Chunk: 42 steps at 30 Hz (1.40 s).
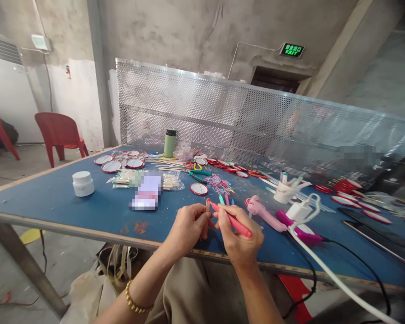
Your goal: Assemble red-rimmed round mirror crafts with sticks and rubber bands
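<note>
While the right hand (pixel 238 236) pinches a red pen-like tool (pixel 231 219) in closed fingers, the left hand (pixel 189 225) curls around a small tan stick (pixel 207 205), both just above the blue table (pixel 54 198) near its front edge. Both pieces look light and stiff, best gripped mid-shaft. A pink device (pixel 265 212) crowds the right; open tabletop lies leftward toward the white jar (pixel 83 183).

Head-worn, looking forward and down across the blue table (pixel 54 198) from its near edge, close above the left hand (pixel 188 225) and right hand (pixel 238 236) (single view), facing the perforated screen (pixel 256 121) beyond.
</note>
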### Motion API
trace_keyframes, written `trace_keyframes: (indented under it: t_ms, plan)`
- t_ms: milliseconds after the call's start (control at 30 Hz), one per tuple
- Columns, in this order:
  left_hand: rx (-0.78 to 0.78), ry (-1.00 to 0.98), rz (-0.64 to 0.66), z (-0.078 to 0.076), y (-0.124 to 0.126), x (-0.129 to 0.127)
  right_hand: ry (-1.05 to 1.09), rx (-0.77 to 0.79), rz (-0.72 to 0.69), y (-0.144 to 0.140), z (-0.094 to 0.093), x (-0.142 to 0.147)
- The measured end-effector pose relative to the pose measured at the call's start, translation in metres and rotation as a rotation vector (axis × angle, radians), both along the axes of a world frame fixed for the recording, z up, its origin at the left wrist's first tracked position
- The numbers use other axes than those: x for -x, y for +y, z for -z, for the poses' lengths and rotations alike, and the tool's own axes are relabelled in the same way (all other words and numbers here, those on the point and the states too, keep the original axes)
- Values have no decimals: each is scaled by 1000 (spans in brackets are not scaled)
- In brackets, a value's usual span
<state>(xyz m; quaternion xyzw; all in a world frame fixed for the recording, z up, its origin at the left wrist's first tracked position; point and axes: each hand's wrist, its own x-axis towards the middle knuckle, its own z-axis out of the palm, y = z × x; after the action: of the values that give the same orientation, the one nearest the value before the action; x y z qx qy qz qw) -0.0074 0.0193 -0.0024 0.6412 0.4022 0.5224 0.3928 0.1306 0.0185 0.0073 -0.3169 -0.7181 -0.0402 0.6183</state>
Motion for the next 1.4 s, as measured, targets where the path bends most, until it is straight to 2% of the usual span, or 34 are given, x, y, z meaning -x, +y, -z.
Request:
trace_keyframes:
  t_ms: [1033, 1400]
  plan:
    - [5, 16, -10, -2, -1, 0, 12, -14, 51, -1, -1, 0]
    - [12, 13, -10, -2, -1, -1, -20, -26, 20, 0, -1, 1]
